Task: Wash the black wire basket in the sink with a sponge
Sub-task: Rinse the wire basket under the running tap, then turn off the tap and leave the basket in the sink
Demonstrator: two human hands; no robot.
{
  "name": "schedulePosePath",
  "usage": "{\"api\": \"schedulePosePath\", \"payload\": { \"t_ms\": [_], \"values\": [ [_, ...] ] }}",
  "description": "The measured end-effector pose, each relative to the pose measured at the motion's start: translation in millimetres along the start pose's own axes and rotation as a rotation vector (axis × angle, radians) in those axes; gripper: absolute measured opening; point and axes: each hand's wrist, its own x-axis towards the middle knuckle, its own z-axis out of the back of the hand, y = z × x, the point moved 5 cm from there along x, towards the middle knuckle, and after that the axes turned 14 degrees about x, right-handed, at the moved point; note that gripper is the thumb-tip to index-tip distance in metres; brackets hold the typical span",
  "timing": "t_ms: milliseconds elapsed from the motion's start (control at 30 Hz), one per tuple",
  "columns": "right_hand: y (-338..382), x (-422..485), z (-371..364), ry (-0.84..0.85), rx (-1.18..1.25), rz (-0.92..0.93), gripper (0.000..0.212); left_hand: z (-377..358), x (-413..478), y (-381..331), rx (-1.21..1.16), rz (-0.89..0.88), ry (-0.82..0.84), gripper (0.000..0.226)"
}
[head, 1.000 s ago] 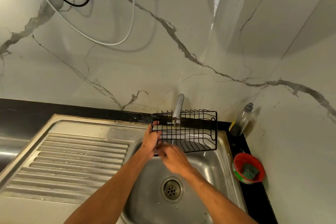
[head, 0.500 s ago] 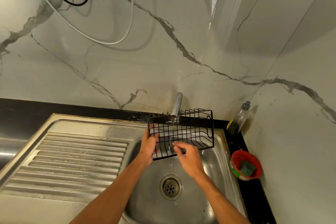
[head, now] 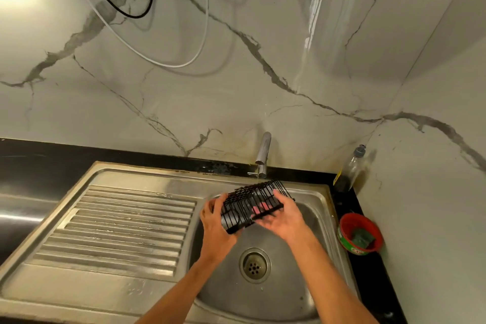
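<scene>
A black wire basket (head: 247,204), rectangular and made of thin parallel bars, is held tilted above the stainless steel sink basin (head: 313,221), with its far end raised just under the spout. A pink patch is seen through the wires, though what it is cannot be told. The lower left end is gripped by the left hand (head: 214,222), whose fingers are curled behind the wires. The right side is clasped by the right hand (head: 285,218), with the thumb laid over the rim and the blurred fingers beneath. At the left a ribbed steel drainboard (head: 118,223) is seen. Behind the basket a chrome tap (head: 263,154) is mounted, and below the hands a round drain (head: 254,265) is visible. At the right a clear plastic bottle with a grey cap (head: 348,172) is stood in the corner, and nearer, a round red bowl (head: 349,221) holding a green scouring pad (head: 364,237) is set beside the basin.
</scene>
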Motion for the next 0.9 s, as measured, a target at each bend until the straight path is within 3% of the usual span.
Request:
{"api": "schedulePosePath", "payload": {
  "t_ms": [200,300,400,467,533,633,700,767,833,900],
  "values": [
    [-4,-5,14,-0.168,-0.433,-0.117,0.065,2,-39,-13,0.293,-0.401,-0.070,0.075],
    [-4,-5,28,-0.208,-0.483,-0.117,0.092,-3,-50,-13,0.422,-0.523,-0.049,0.091],
    [-2,-11,37,-0.217,-0.482,-0.076,0.075,4,-60,-9,0.336,-0.602,0.010,0.103],
    [-3,-9,47,-0.216,-0.457,-0.041,0.069,14,-67,-7,0.166,-0.605,0.050,0.098],
    [-4,-5,56,-0.183,-0.461,-0.021,0.080,25,-61,-3,0.010,-0.448,0.021,0.087],
    [-5,-2,62,-0.144,-0.486,0.003,0.080,36,-29,5,-0.259,0.018,0.059,0.075],
    [-7,-3,60,-0.104,-0.501,0.023,0.073,26,-5,8,-0.408,0.324,0.311,0.076],
    [-10,-2,55,-0.046,-0.504,0.042,0.070,11,5,12,-0.515,0.595,0.609,0.098],
    [-12,0,52,0.002,-0.535,0.055,0.071,6,9,15,-0.545,0.668,0.750,0.099],
    [-9,5,54,0.039,-0.535,0.049,0.078,2,10,24,-0.557,0.681,0.753,0.099]
  ]
}}
